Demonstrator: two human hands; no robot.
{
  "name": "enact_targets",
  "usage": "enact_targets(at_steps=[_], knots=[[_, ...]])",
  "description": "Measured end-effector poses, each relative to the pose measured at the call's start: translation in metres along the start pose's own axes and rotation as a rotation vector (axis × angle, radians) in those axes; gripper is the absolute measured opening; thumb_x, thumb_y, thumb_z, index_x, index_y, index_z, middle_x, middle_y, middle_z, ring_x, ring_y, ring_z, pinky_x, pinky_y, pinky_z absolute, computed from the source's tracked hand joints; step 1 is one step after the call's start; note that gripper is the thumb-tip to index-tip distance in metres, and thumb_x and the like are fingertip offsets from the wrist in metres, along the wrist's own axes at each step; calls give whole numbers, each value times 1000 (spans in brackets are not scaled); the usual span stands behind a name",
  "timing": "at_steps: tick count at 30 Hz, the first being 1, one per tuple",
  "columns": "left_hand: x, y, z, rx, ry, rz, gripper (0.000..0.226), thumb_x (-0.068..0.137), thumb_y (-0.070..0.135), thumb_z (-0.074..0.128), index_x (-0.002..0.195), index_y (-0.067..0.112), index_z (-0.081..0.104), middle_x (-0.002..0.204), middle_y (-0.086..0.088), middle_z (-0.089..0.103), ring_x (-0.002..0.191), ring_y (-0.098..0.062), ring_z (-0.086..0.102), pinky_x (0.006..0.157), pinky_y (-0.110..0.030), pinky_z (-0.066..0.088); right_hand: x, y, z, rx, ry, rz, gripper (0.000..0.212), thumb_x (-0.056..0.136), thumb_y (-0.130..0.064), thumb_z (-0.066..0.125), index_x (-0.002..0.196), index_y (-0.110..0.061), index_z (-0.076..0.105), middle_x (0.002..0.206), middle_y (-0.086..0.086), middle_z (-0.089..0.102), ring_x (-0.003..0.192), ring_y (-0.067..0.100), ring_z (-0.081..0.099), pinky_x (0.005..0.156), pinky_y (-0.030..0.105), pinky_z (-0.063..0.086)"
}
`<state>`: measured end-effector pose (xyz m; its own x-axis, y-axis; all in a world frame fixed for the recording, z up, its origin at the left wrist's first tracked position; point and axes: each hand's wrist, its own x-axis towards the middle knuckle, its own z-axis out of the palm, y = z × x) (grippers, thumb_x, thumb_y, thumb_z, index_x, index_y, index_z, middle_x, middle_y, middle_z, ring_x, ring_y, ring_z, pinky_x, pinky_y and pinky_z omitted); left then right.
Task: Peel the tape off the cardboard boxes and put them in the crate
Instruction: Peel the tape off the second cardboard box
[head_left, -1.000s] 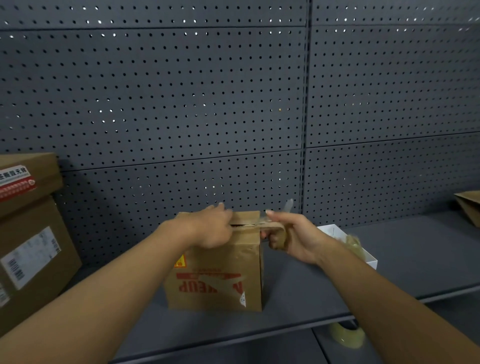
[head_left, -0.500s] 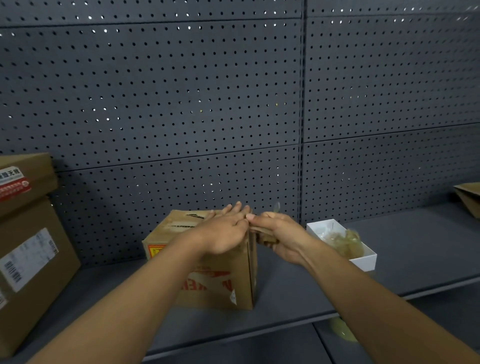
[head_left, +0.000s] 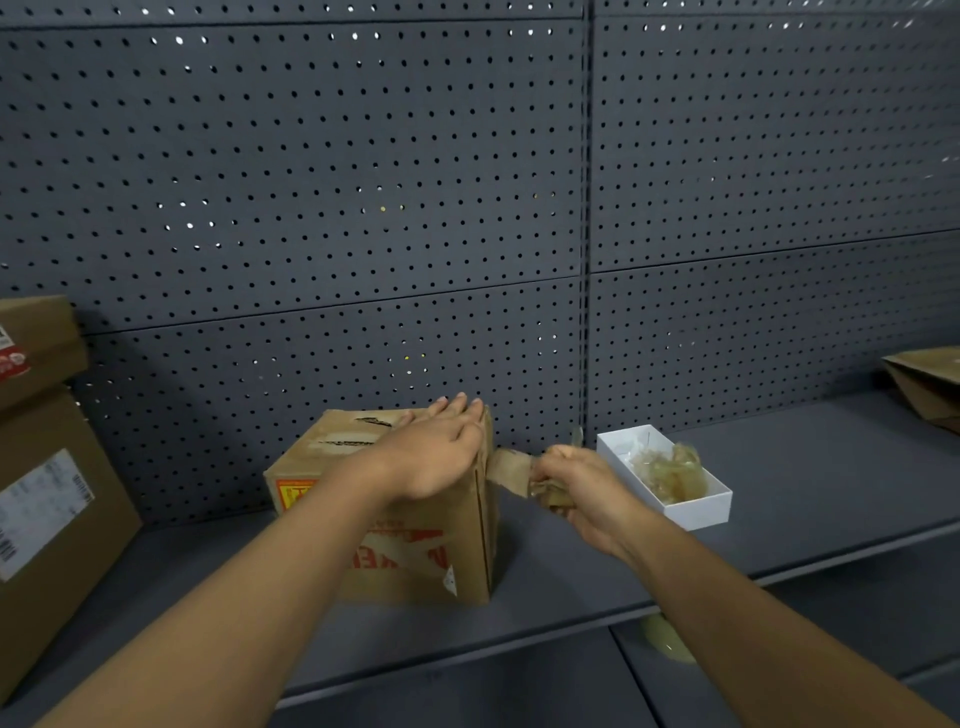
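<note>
A small cardboard box with red, partly hidden lettering too cut off to read stands near the front edge of a grey shelf. The left hand presses flat on its top with straight fingers, while the right hand pinches a strip of brown tape pulled from the box's upper right corner. Just right, a white tray holds crumpled clear tape; larger boxes with an unreadable shipping label stand at the left end.
</note>
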<state>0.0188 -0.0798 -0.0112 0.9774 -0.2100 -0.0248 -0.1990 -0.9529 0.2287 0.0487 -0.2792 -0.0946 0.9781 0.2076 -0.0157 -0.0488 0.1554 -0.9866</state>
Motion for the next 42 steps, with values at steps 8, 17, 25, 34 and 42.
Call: enact_targets(at_steps=[8,17,25,34,42], knots=[[-28,16,3,58,394,50,56,109,57,23,150,32,54,161,7,44,146,-18,43,116,-40,38,-3,-7,11,126,-92,-1,33,90,5,56,114,-12,70,91,8,70,63,15,60,59,29,43],[-28,11,9,218,124,-90,87,98,76,30,167,30,5,175,-8,3,160,-30,7,130,-46,9,-4,-15,19,105,-113,-36,31,95,-17,49,98,-8,79,78,8,66,63,16,53,62,31,40],[-29,19,20,272,315,-91,72,101,56,34,162,19,31,169,-8,29,151,-31,35,123,-46,30,-11,-17,25,57,-68,-36,19,94,-23,72,81,-16,61,75,1,67,53,7,57,57,29,40],[-54,4,-32,-187,550,-135,60,100,45,37,158,29,44,97,3,75,78,-15,65,67,-32,53,-7,-53,36,434,-143,-79,26,86,8,46,87,-14,61,79,6,66,69,20,58,62,32,43],[-63,-42,-33,-752,785,-325,44,106,40,39,113,11,70,81,-11,65,70,-18,58,64,-34,41,-5,-102,65,198,-81,-299,21,103,-10,53,93,-14,71,86,0,72,76,16,63,64,30,46]])
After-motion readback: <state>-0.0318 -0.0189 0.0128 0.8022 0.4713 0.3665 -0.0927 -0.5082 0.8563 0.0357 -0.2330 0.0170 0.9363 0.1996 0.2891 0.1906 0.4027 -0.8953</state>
